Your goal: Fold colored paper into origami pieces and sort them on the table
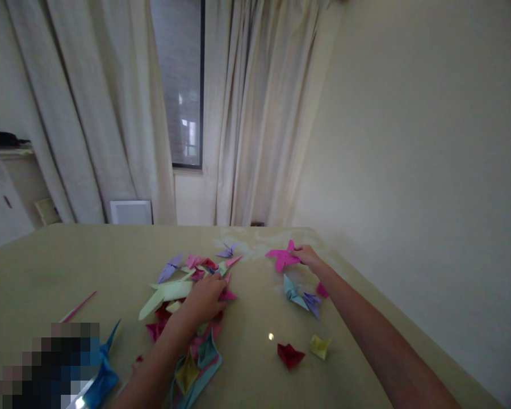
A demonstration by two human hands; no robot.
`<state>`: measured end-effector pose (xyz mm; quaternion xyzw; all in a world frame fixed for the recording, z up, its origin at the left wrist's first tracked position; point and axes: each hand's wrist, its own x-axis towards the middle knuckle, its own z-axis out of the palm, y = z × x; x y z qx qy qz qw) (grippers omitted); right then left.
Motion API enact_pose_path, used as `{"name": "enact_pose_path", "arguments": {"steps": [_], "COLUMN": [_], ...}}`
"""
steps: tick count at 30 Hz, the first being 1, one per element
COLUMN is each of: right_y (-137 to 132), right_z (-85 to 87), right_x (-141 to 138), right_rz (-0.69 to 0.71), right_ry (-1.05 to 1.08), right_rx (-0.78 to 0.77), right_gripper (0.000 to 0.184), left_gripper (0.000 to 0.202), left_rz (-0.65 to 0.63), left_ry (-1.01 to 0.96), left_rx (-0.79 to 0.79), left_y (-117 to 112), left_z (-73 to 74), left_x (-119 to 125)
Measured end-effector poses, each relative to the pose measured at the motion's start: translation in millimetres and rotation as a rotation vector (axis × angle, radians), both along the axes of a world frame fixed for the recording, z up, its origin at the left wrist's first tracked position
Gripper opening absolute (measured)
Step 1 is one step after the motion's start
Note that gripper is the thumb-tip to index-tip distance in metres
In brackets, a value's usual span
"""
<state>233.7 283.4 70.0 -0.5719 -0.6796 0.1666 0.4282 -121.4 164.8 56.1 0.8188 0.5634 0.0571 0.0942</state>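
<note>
My right hand (pixel 307 257) pinches the edge of a bright pink origami pinwheel (pixel 283 257), holding it toward the far right of the table. My left hand (pixel 210 295) rests over a pile of folded paper, its fingers bent downward and its thumb apart from them. Around it lie a pale green folded piece (pixel 170 292), a purple folded piece (pixel 169 268), pink and red pieces and a light blue piece (pixel 208 372) with a yellow one (pixel 187 372) on it. The left fingertips touch the pile, and what lies under the palm is hidden.
Below my right hand are a light blue paper crane (pixel 295 294), a purple piece (pixel 313 303), a red piece (pixel 290 356) and a yellow piece (pixel 320 346). A blue folded piece (pixel 104 378) stands near left. The table (pixel 247 363) runs beside a wall at right; curtains hang behind.
</note>
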Motion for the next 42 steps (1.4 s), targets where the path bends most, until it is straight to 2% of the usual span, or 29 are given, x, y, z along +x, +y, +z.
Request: {"name": "enact_pose_path", "arguments": {"steps": [3, 5, 8, 11, 15, 17, 21, 23, 26, 28, 30, 31, 35, 37, 40, 42], "right_y": [-3.3, -12.7, -45.5, -96.2, -154.7, -170.1, -183.5, -190.3, -203.8, -210.5, -210.7, -208.0, -185.2, -174.3, -165.6, -163.7], "right_z": [-6.9, -8.7, -8.5, -7.8, -5.3, -3.2, 1.9, 4.6, 8.3, 9.4, 8.4, 6.9, -6.4, -17.5, -37.7, -50.6], "right_x": [0.3, -8.2, -29.0, -49.8, -61.8, -60.6, -52.6, -47.7, -37.6, -26.4, -9.0, 2.2, 56.1, 79.1, 96.5, 97.3], "right_rz": [-0.122, -0.140, 0.004, 0.201, 0.323, 0.372, 0.424, 0.448, 0.489, 0.511, 0.490, 0.447, 0.128, 0.029, -0.016, -0.003], "right_ry": [-0.066, -0.080, -0.109, -0.116, -0.093, -0.032, 0.188, 0.234, 0.123, 0.038, 0.011, 0.009, 0.038, 0.037, 0.014, -0.016], "right_rx": [-0.015, 0.003, 0.094, 0.205, 0.168, 0.112, -0.075, -0.104, -0.002, 0.057, 0.074, 0.074, 0.078, 0.055, -0.011, -0.054], "right_gripper": [0.019, 0.018, 0.024, 0.027, 0.025, 0.028, 0.057, 0.054, 0.028, 0.026, 0.025, 0.026, 0.033, 0.037, 0.037, 0.033], "left_gripper": [0.017, 0.019, 0.022, 0.024, 0.028, 0.030, 0.025, 0.020, 0.024, 0.038, 0.050, 0.050, 0.038, 0.040, 0.034, 0.027], "left_rz": [0.036, 0.063, 0.096, 0.109, 0.072, -0.003, -0.222, -0.237, -0.231, -0.251, -0.229, -0.194, 0.008, 0.076, 0.068, 0.045], "left_ry": [0.068, 0.097, 0.127, 0.074, -0.291, -0.525, -0.821, -0.865, -0.803, -0.722, -0.645, -0.596, -0.204, -0.048, 0.004, -0.026], "left_rx": [0.020, 0.019, 0.002, 0.047, 0.181, 0.153, -0.065, -0.126, -0.150, -0.147, -0.108, -0.070, 0.110, 0.106, -0.014, -0.063], "left_y": [0.5, 0.6, 1.0, 4.4, 7.9, 3.4, -25.2, -46.1, -73.2, -80.0, -74.3, -67.4, -32.1, -21.5, -18.9, -21.5], "left_z": [-3.1, -4.6, -5.7, -3.3, 11.5, 23.0, 41.5, 43.5, 37.5, 30.6, 22.5, 17.8, -7.4, -20.9, -32.8, -32.4], "left_x": [4.8, 5.8, 5.0, -0.8, -8.4, -3.0, 35.9, 62.3, 91.0, 93.7, 80.4, 68.7, 10.4, -10.1, -18.7, -13.7]}}
